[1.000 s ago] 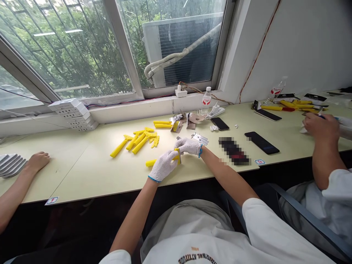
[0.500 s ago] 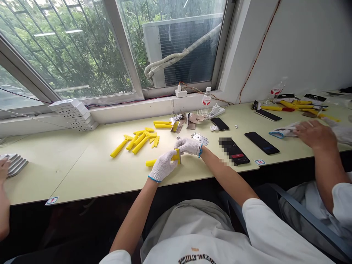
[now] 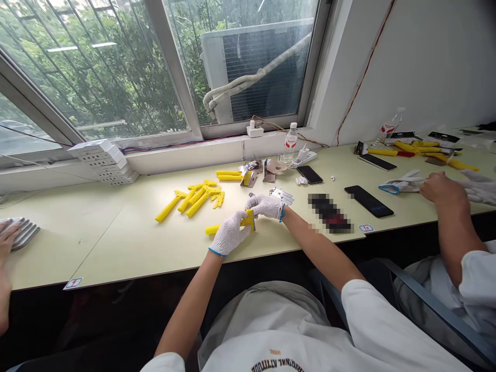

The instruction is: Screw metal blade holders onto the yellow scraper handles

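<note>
My left hand [image 3: 229,235], in a white knit glove with a blue cuff, is closed round a yellow scraper [image 3: 212,230]. The scraper lies level just above the table's front edge, handle to the left. Its wide head, with a metal blade edge, points right. My right hand [image 3: 266,206], gloved alike, has its fingers bent together at the far end of that head; the fingertips are partly hidden. Past my hands lie several more yellow scrapers [image 3: 197,200] and small yellow plastic pieces [image 3: 219,200]. Thin metal blades [image 3: 282,195] lie just beyond my right hand.
Phones [image 3: 369,201] lie to the right, and a water bottle [image 3: 290,142] stands by the window. Small packages [image 3: 248,178] sit at the back. A co-worker's hand [image 3: 439,187] is near a white glove [image 3: 403,182]; another person's hand [image 3: 8,237] touches grey ridged pieces [image 3: 27,232].
My hands and the scraper have barely moved. The co-worker's hand at right has drawn off the white glove, which now lies flatter. At far left, the other person's hand has reached further over the grey pieces.
</note>
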### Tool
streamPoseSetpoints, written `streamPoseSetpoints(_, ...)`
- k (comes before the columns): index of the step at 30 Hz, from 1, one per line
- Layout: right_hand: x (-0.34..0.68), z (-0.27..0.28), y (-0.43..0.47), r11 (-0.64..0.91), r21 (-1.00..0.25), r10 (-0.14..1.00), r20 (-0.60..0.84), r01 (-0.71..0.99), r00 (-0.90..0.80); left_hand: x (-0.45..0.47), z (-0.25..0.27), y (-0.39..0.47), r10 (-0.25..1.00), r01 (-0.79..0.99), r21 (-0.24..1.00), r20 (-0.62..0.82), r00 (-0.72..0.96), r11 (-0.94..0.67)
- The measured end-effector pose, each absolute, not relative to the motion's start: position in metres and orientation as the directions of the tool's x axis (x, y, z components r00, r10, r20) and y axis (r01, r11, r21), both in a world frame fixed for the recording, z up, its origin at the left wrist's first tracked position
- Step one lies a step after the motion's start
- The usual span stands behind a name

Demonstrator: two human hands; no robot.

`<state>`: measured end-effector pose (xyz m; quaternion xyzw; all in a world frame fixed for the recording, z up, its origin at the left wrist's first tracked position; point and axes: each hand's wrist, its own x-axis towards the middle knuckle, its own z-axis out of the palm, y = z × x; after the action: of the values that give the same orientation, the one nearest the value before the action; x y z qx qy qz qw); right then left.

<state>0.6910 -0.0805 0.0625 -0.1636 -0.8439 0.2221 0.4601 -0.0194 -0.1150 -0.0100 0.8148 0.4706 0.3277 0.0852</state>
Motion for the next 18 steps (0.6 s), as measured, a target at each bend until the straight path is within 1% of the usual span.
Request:
streamPoseSetpoints(7,0.698,0.065,-0.055,0.752,-0.659,0.581,0.646,0.022,-0.495,-0.018,-0.008,-0.116,0.819,0.705,0.453,0.465,0.335,-0.545)
streamPoseSetpoints(12,0.677,0.089,-0.041,0.802,-0.585,0.564,0.677,0.119,-0.473,-0.017,-0.003,-0.118,0.817,0.698,0.457,0.463,0.343,-0.551)
streamPoseSetpoints(18,0.655,0.139,-0.043,0.778,-0.608,0.595,0.632,0.159,-0.496,-0.018,-0.002,-0.118,0.825,0.698,0.464,0.447,0.347,-0.545)
